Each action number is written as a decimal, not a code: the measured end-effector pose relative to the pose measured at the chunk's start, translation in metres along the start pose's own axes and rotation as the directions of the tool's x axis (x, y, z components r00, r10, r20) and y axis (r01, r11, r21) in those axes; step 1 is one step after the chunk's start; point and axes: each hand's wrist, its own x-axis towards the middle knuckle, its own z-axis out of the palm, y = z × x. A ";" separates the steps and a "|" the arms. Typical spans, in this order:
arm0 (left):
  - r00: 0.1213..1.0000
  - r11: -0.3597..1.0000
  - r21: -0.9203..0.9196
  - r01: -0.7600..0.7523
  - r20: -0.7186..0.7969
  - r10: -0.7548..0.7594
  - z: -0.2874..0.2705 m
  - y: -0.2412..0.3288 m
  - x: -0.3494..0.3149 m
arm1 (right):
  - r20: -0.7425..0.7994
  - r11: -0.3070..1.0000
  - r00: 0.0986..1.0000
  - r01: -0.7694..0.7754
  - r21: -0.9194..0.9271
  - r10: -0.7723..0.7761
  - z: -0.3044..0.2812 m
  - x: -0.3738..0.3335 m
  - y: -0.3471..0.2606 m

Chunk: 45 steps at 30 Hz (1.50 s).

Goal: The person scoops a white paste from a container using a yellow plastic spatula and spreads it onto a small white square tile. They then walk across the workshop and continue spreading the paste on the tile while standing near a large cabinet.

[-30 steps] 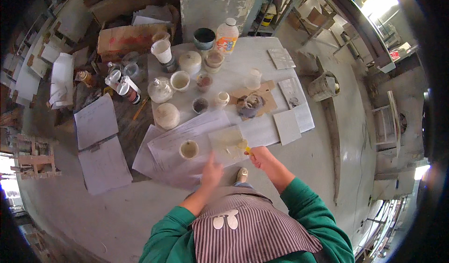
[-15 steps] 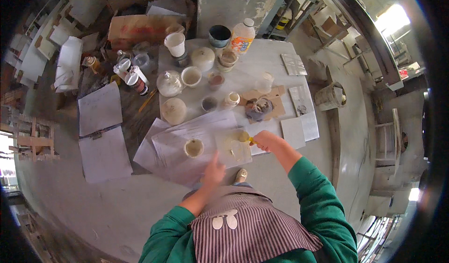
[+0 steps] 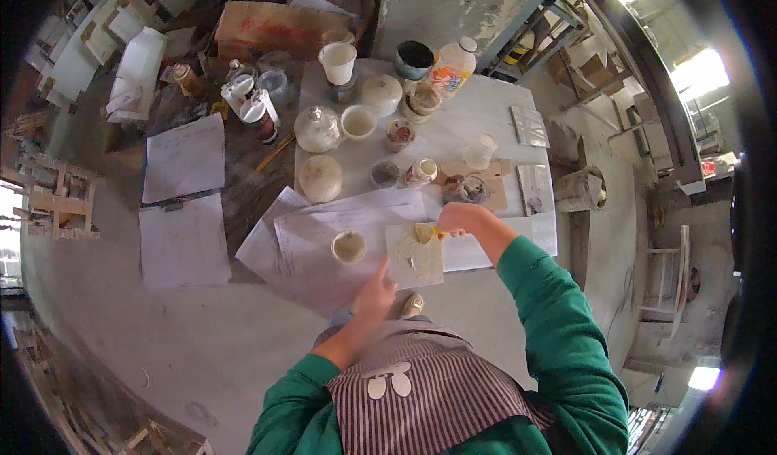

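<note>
A pale square tile (image 3: 417, 261) with wet-looking smears and small bits on it lies at the table's near edge, beside papers. Over its far right part, my right hand (image 3: 459, 219) is closed around the yellow handle of a small tool (image 3: 426, 232) with a rounded, yellowish head; its exact kind is unclear. My left hand (image 3: 375, 295) is at the tile's near left edge, a finger stretched toward it and nothing visible in its grasp; it is slightly blurred. A cup with pale contents (image 3: 349, 247) stands on the papers (image 3: 312, 228) just left of the tile.
Behind stand a small jar (image 3: 421, 172), a dark-filled cup (image 3: 385, 174), a clear tub (image 3: 467, 188) on cardboard, lidded round pots (image 3: 321, 178) and a bottle (image 3: 453, 66). Tiles (image 3: 529, 125) lie along the right edge. Written sheets (image 3: 184, 240) lie left, a bucket (image 3: 583, 189) beyond the table.
The whole view has shifted, so the table's far things sit more to the right. My right hand has moved slightly farther from me with the tool; my left hand stays near the tile.
</note>
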 end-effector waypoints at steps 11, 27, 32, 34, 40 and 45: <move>0.980 0.982 -0.027 -0.184 -0.079 0.182 0.008 -0.018 0.004 | -0.166 0.861 0.984 -0.029 -0.509 -0.065 -0.012 -0.009 -0.056; 0.996 0.998 0.046 -0.047 -0.075 0.050 0.012 -0.009 0.007 | -0.270 0.854 0.954 -0.033 -0.519 -0.128 0.007 -0.011 -0.092; 0.998 0.999 0.002 -0.041 -0.057 0.041 0.010 -0.008 0.007 | -0.324 0.802 0.938 -0.096 -0.590 -0.126 0.023 -0.013 -0.112; 0.997 0.998 0.050 -0.046 -0.060 0.049 0.008 -0.005 0.005 | -0.329 0.784 0.935 -0.106 -0.612 -0.130 0.031 -0.020 -0.125; 0.994 0.995 0.089 -0.052 -0.091 0.060 0.006 0.003 0.003 | -0.320 0.773 0.935 -0.089 -0.628 -0.152 0.047 -0.056 -0.142; 0.994 0.997 0.063 -0.047 -0.094 0.053 0.008 0.001 0.002 | -0.335 0.739 0.913 -0.059 -0.671 -0.231 0.068 -0.072 -0.132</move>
